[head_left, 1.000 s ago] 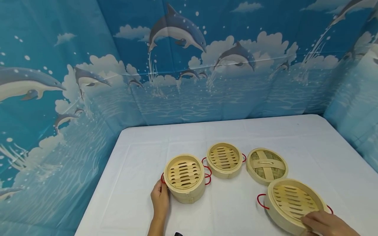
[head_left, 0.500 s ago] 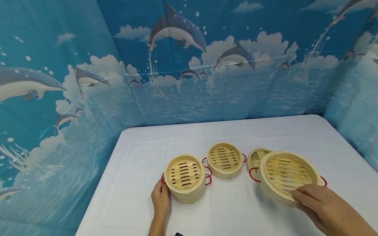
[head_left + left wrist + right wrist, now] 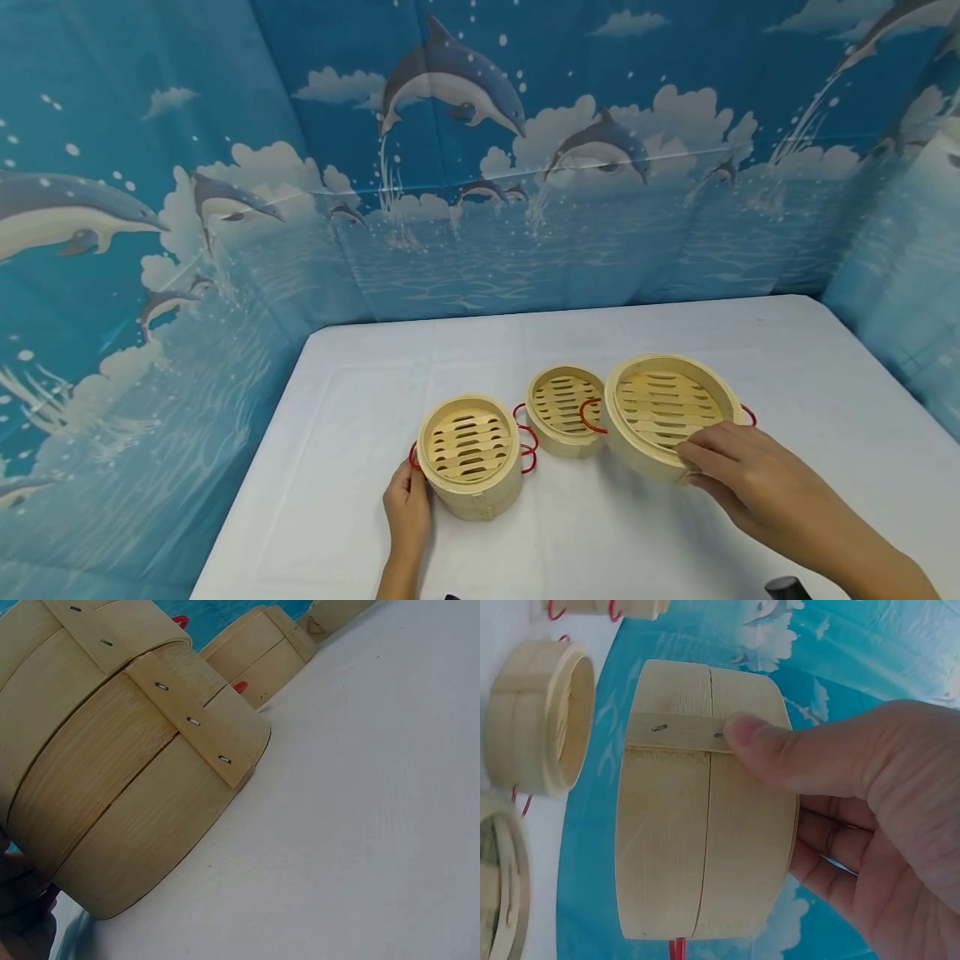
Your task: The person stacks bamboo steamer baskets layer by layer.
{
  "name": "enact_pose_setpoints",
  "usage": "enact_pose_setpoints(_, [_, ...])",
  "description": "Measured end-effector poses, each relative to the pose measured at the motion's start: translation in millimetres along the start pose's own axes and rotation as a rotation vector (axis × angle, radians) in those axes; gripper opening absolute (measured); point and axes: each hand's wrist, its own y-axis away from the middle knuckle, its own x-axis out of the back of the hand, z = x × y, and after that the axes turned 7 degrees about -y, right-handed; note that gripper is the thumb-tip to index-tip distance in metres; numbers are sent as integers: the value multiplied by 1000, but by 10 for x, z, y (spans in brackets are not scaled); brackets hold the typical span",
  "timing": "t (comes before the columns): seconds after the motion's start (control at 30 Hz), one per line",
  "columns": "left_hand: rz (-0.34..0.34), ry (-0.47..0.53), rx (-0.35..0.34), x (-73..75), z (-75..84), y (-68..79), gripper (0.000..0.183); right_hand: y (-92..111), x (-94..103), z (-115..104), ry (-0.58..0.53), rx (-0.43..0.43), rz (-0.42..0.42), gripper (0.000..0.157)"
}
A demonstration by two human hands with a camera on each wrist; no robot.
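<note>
My left hand [image 3: 407,502] grips the left side of a stack of bamboo steamer baskets [image 3: 478,500] at its red handle; in the left wrist view its fingers [image 3: 26,900] are in shadow at the lower left corner. The stack stands upright on the table. My right hand [image 3: 738,467] holds another bamboo steamer basket [image 3: 697,817] by its near wall, thumb outside over the stapled band. This basket is raised above the table, its slatted floor facing up, red handles at both sides. It overlaps a third steamer basket [image 3: 562,408] in the head view.
A round bamboo lid [image 3: 491,877] lies at the left edge of the right wrist view, hidden behind the raised basket in the head view. White cloth covers the table [image 3: 337,417]. A blue dolphin-print curtain [image 3: 480,242] hangs behind it.
The right hand has lifted its steamer basket off the table's right front and carried it left and away, over the lid toward the third basket. The left hand and its stack stay put.
</note>
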Motion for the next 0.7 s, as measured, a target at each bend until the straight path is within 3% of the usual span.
enact_pose_setpoints(0.17, [-7, 1, 3, -5, 3, 3, 21, -182, -76, -47, -41, -18, -49, 61])
enact_pose_setpoints(0.27, [-9, 11, 10, -1, 32, 9, 21, -276, -124, -64, -79, -5, -72, 35])
enact_pose_setpoints(0.37, [-13, 0, 20, 43, 196, 34, 21, -353, -184, -81, -111, 13, -82, 33])
enact_pose_setpoints(0.4, [-13, -3, 17, 61, 258, 44, 21, -379, -202, -90, -115, 16, -89, 25])
enact_pose_setpoints(0.5, [-13, -28, 10, 103, 412, 70, 21, -456, -265, -115, -128, 18, -111, 22])
enact_pose_setpoints(0.6, [-3, -39, 2, 107, 435, 77, 20, -530, -333, -140, -138, 22, -127, 36])
enact_pose_setpoints(0.7, [0, -47, 3, 109, 443, 82, 20, -589, -422, -160, -162, 56, -106, 36])
